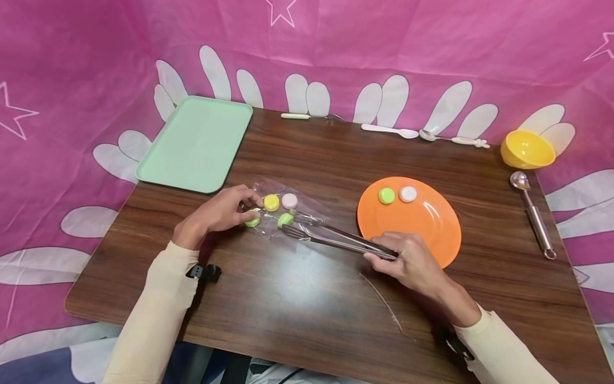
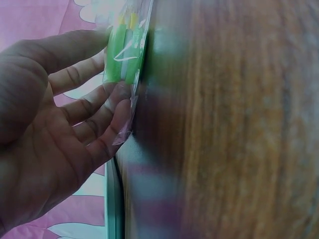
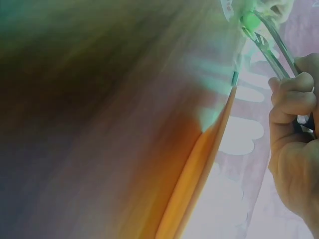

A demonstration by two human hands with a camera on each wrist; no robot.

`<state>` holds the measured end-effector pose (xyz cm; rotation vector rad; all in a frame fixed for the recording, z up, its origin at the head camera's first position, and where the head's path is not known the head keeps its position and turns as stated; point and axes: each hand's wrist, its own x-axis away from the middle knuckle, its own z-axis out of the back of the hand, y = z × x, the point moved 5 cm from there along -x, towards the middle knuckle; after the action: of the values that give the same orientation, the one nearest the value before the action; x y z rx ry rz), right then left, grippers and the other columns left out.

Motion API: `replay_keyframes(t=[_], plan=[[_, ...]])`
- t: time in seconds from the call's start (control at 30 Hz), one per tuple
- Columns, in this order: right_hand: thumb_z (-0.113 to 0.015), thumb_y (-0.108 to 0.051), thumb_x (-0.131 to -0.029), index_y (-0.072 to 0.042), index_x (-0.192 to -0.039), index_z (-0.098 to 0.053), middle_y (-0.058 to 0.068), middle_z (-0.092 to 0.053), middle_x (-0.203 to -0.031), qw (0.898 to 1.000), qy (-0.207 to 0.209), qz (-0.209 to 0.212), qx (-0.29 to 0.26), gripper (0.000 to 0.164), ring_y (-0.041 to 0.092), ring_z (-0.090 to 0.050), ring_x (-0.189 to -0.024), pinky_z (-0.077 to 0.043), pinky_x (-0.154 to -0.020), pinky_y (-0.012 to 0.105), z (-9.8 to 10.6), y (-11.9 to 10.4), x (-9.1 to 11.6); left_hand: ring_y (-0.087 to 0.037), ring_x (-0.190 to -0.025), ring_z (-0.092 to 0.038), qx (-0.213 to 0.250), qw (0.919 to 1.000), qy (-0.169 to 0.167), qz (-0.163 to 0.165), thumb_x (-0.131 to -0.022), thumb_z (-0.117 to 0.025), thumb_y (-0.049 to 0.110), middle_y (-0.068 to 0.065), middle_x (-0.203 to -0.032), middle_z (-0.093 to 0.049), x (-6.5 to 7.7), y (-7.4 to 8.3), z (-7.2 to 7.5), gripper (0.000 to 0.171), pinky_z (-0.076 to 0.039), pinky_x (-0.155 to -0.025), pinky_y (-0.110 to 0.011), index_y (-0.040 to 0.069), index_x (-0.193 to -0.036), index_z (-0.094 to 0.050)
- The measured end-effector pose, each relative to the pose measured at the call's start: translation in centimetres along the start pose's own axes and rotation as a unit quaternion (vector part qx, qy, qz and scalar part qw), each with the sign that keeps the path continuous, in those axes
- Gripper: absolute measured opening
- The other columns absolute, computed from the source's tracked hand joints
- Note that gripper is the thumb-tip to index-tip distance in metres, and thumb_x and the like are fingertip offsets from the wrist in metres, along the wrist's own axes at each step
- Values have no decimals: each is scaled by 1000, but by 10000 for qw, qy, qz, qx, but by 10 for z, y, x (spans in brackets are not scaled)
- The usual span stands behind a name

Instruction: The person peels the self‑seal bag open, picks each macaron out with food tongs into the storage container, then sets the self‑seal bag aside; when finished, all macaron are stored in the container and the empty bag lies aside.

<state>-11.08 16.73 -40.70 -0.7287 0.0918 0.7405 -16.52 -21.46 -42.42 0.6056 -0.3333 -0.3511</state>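
Observation:
A clear plastic bag [image 1: 307,205] lies on the table with a yellow macaron [image 1: 271,202], a pale pink macaron [image 1: 289,201] and two green ones. My left hand [image 1: 223,209] pinches the bag's left edge, thumb and fingers around the near-left green macaron [image 2: 124,55] through the film. My right hand [image 1: 408,261] grips metal tongs [image 1: 342,238] by the handle end. Their tips reach into the bag's right side, one on each side of the other green macaron [image 1: 285,220]; whether they squeeze it I cannot tell. An orange plate [image 1: 408,221] beyond my right hand bears a green macaron [image 1: 386,196] and a white one [image 1: 408,193].
A mint-green tray [image 1: 196,144] lies at the back left. Along the back edge are a fork [image 1: 296,116], a white spoon [image 1: 389,130] and a white-handled ladle [image 1: 453,138]. At right stand a yellow bowl [image 1: 527,150] and a metal scoop [image 1: 534,216]. A thin clear strip [image 1: 384,303] lies in front.

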Motion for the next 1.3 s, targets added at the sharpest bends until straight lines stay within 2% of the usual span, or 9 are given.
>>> replay_keyframes(t=[0.23,0.47,0.73,1.1,1.3], plan=[[-90,-12,-84,-24,-92,-77,-19,-58,-74,9998,-42,-192,103,20,-4,-48,-65,-38,-54,10,6,3,8,-29,-108,-68,25,10000,33,-22,-101,-75,15,-16,-118,-70,0,0,0,21,-55,-96,-48,8,-121,-74],[-90,-18,-84,-23,-95,-77,-17,-59,-76,9995,-187,-61,239,17,-2,-50,-67,-39,-57,12,-4,1,-2,-29,-108,-67,111,9999,83,-38,-101,-75,15,-15,-118,-70,2,-2,0,21,-55,-97,-49,7,-121,-74],[-89,-12,-84,-21,-92,-78,-14,-61,-74,9999,29,-60,101,16,-1,-50,-66,-39,-57,12,-7,-2,-5,-27,-103,-66,115,9997,170,-153,-101,-75,15,-14,-117,-69,2,-1,-2,21,-54,-92,-43,8,-120,-75],[-88,-7,-85,-26,-91,-76,-17,-57,-75,9991,128,-390,121,23,-2,-49,-67,-39,-58,11,16,-1,23,-29,-107,-67,177,9998,108,-47,-101,-76,14,-16,-118,-69,4,-3,-1,21,-56,-96,-48,7,-120,-74],[-89,-2,-81,-25,-92,-79,-17,-66,-81,9975,360,-515,310,27,-2,-54,-71,-43,-62,10,34,1,42,-29,-108,-67,208,9997,125,-80,-101,-76,14,-16,-118,-69,3,-2,-2,22,-57,-97,-49,6,-121,-75]])
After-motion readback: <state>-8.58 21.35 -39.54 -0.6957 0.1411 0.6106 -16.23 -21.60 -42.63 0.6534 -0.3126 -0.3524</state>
